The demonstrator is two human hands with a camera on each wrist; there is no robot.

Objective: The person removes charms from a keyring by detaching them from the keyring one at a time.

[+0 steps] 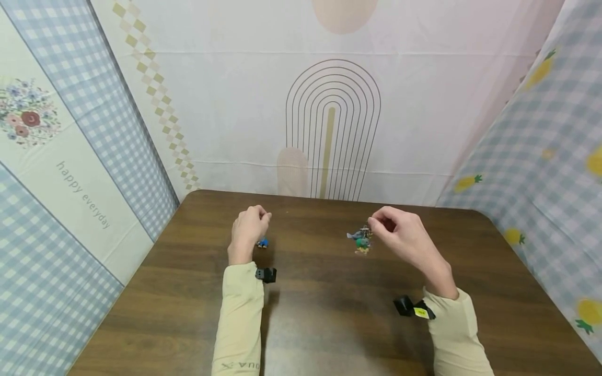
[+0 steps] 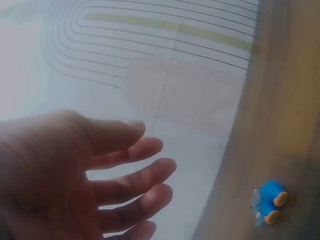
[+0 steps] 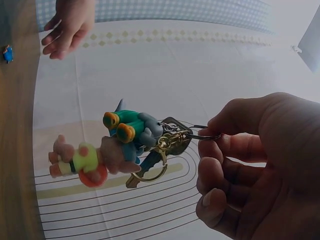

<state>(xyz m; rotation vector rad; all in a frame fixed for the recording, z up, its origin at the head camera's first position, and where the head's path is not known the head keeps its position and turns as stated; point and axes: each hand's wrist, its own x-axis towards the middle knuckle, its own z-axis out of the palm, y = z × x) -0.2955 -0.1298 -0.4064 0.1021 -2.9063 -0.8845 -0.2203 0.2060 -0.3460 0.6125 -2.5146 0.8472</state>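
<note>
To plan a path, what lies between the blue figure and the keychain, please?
Only bare table shows between the blue figure and the keychain in the head view.

The left forearm (image 1: pixel 240 318) and right forearm (image 1: pixel 455 334) reach forward, well apart. The left hand (image 1: pixel 248 231) hangs relaxed, fingers (image 2: pixel 142 204) slightly bent and parted; the right hand (image 1: pixel 408 235) pinches, its lower fingers curled inward.

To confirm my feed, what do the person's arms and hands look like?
The left hand and right hand are bare. The long sleeves are cream; dark lettering marks the left. Small black devices sit at both wrists, the right with a yellow label.
</note>
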